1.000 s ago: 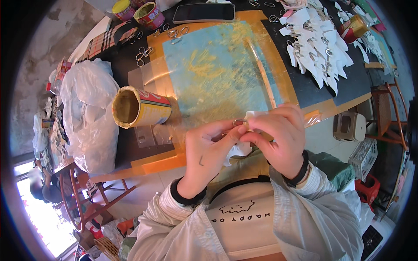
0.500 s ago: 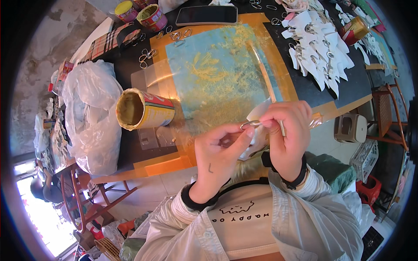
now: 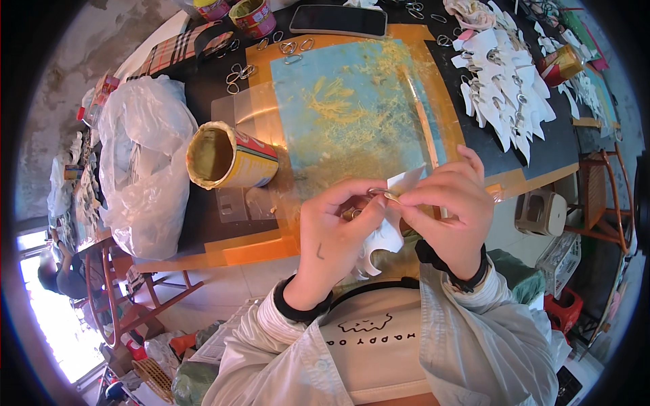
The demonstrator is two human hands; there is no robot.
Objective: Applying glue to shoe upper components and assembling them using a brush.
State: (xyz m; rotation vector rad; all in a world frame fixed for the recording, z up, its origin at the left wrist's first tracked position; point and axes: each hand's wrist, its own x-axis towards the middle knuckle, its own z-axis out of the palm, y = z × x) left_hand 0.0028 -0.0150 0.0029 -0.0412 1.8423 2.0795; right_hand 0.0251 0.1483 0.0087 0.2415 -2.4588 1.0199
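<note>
Just above the bench [image 3: 203,254] edge, a metal ring [image 3: 376,193] sits pinched between both hands' fingers [image 3: 371,203], left hand [image 3: 335,233] and right hand [image 3: 450,213] closed on it. It is thin and silvery, pressed against a white paper cutout [image 3: 389,233].

The blue mat [image 3: 352,115] mid-surface lies open. A tin [image 3: 230,157] and bag [image 3: 145,162] block the left edge; paper cutouts [image 3: 501,88] crowd the right; rings [image 3: 291,46] and phone [image 3: 338,20] line the far edge.
</note>
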